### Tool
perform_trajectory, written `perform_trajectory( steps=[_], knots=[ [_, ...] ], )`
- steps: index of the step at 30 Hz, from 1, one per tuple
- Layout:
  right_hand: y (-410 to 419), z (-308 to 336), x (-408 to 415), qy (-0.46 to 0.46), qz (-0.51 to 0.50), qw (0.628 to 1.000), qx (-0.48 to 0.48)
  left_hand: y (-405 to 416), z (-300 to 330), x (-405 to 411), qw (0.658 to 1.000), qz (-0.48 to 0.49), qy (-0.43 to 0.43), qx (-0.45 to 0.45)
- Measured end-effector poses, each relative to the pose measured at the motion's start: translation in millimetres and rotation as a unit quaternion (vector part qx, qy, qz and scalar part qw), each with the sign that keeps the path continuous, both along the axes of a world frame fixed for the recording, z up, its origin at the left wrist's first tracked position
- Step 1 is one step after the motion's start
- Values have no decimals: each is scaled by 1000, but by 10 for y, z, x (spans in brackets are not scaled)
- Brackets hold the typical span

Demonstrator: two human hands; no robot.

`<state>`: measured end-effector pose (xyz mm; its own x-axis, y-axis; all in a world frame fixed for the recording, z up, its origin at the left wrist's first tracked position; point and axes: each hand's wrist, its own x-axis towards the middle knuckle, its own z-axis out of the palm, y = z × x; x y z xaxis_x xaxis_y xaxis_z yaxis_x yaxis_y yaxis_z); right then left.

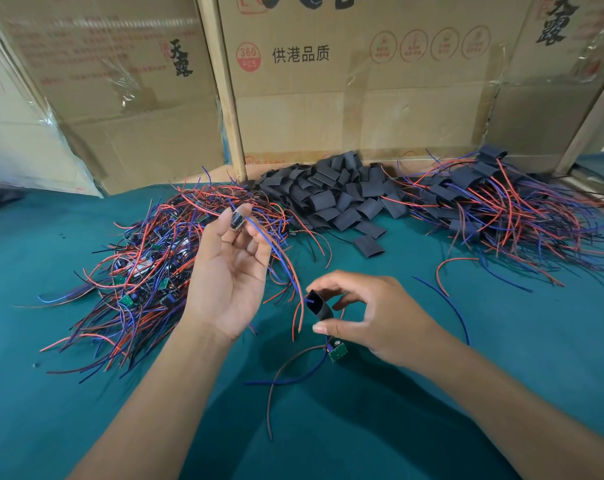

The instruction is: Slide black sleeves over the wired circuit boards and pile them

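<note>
My left hand (pixel 229 271) is raised palm up and pinches a small wired circuit board (pixel 237 220) at its fingertips. Its blue and red wires (pixel 286 268) hang down to the right, and the blue tip enters a black sleeve (pixel 318 304). My right hand (pixel 366 313) pinches that sleeve between thumb and fingers, mouth facing up-left. Under my right hand a second green circuit board (pixel 337 353) with wires lies on the cloth. A heap of bare wired boards (pixel 162 261) lies left, loose black sleeves (pixel 335 195) are heaped at the back centre, and sleeved boards (pixel 494 206) are piled right.
All of this rests on a teal cloth-covered table (pixel 86 393). Cardboard boxes (pixel 328 91) stand along the back edge behind the heaps. A few stray wires (pixel 446 271) lie on the cloth between the sleeve heap and the right pile.
</note>
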<state>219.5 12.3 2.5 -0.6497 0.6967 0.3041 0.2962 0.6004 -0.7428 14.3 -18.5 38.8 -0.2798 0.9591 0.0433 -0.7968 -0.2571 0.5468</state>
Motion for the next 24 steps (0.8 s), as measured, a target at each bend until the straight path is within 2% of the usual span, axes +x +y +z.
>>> perform_trajectory(
  steps=[6, 13, 24],
  knots=[
    [-14, 40, 10, 5, 37, 999, 0, 22, -19, -4, 996, 53, 70, -14],
    [-18, 43, 26, 12, 60, 998, -34, 37, -21, -26, 994, 65, 84, 14],
    [3, 9, 25, 3, 55, 997, -45, 73, -47, -46, 993, 97, 67, -17]
  ],
)
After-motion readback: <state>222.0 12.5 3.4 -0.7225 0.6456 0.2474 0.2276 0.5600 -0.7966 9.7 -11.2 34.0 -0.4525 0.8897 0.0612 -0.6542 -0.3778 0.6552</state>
